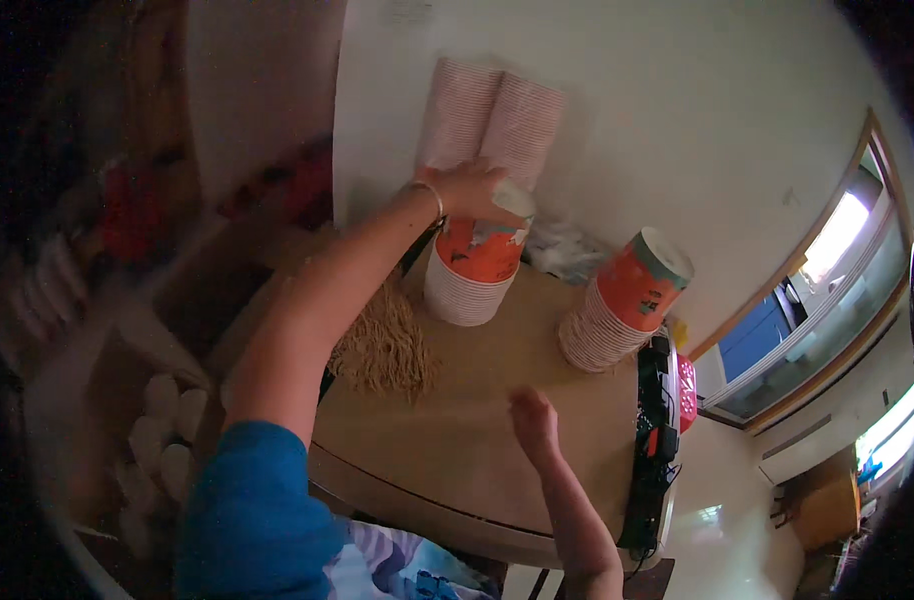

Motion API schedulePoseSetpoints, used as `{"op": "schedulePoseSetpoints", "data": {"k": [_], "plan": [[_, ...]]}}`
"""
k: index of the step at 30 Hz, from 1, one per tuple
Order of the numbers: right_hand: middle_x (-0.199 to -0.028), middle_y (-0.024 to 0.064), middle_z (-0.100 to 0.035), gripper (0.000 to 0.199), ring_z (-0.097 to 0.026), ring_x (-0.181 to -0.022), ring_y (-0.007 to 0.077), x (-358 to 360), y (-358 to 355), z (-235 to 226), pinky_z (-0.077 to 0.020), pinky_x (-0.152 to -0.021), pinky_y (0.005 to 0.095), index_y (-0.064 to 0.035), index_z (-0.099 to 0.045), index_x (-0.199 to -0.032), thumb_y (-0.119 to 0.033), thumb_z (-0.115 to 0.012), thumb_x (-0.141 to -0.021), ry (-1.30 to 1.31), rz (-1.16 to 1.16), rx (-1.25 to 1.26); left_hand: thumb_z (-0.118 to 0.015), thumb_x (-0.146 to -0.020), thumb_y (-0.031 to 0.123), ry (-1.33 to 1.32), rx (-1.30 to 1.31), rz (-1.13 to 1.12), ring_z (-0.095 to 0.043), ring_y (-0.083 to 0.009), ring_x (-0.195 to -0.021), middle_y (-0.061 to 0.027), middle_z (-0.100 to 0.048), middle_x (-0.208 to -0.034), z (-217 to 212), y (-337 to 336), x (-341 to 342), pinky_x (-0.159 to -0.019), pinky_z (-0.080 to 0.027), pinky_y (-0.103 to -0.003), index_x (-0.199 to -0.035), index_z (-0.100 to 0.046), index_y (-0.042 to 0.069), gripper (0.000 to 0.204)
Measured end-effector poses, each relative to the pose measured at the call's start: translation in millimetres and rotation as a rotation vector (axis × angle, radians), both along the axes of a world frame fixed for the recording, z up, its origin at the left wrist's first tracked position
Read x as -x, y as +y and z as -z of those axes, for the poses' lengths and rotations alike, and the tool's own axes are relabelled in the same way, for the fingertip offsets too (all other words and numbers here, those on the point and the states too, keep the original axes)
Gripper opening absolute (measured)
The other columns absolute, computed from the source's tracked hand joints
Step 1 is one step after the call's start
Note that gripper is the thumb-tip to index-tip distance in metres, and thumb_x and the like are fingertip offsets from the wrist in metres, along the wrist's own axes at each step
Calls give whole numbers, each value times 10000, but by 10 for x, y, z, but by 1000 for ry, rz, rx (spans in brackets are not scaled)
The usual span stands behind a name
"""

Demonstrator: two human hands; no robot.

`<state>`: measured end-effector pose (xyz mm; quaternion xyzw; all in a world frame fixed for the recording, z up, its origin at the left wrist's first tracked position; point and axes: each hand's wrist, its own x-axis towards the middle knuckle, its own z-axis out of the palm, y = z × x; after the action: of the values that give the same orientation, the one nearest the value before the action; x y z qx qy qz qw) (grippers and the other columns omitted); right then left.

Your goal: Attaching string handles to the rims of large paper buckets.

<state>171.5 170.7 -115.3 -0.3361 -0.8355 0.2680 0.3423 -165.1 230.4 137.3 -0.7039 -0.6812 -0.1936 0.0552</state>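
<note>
My left hand (pixel 467 193) reaches across the table and grips the upper end of a stack of paper tubs (pixel 474 290). The top tub is orange and green with its base up; white rims nest below it. Part of that tub is hidden by the hand. Over the brown tabletop (pixel 482 385), nearer to me, my right hand (pixel 534 420) is curled closed, apart from the stacks, with nothing seen in it. A second stack of orange and green tubs (pixel 622 300), also upside down, stands to the right.
Two tall columns of nested pale tubs (pixel 494 120) lean against the wall. Tan strands (pixel 389 345) lie bunched beneath my left forearm. Crumpled clear plastic (pixel 567 250) sits between the stacks. A black power strip (pixel 657 440) with plugs runs along the right table edge. An open carton (pixel 142 350) is at left.
</note>
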Motion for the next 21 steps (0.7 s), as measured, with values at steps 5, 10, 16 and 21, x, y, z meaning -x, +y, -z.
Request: {"op": "schedulePoseSetpoints", "data": {"k": [5, 10, 16, 21], "plan": [[-794, 66, -625, 143, -621, -759, 167, 250, 147, -516, -501, -693, 305, -73, -619, -1010, -104, -595, -872, -7, 19, -112, -636, -584, 795, -29, 146, 14, -339, -410, -1324, -280, -319, -1426, -92, 7, -9, -1093, -306, -441, -1420, -296, -6, 1206], [-764, 75, -605, 117, -575, -706, 199, 529, 507, -546, -482, -654, 339, -62, -615, -978, -125, -575, -887, 60, -9, 98, -651, -594, 780, -15, 164, 63, -379, -417, -1292, -282, -357, -1400, -40, 213, 117, -1082, -324, -448, -1393, -327, -19, 1175], [-928, 30, -546, 449, -530, -753, 102, 936, 718, -437, -466, -665, 248, -91, -469, -1270, 12, -555, -841, 667, -361, 769, -708, -593, 710, 8, -17, 97, -417, -414, -1251, -286, -421, -1345, 27, 239, 129, -1048, -360, -435, -1324, -409, -39, 1089], [-1041, 25, -403, 388, -415, -759, 116, 1103, 782, -305, -400, -629, 240, -157, -463, -1312, -329, -477, -964, 537, -371, 531, -720, -584, 682, 8, -67, 170, -457, -391, -1219, -276, -481, -1291, 15, 329, 126, -1030, -380, -416, -1308, -420, -63, 1081]]}}
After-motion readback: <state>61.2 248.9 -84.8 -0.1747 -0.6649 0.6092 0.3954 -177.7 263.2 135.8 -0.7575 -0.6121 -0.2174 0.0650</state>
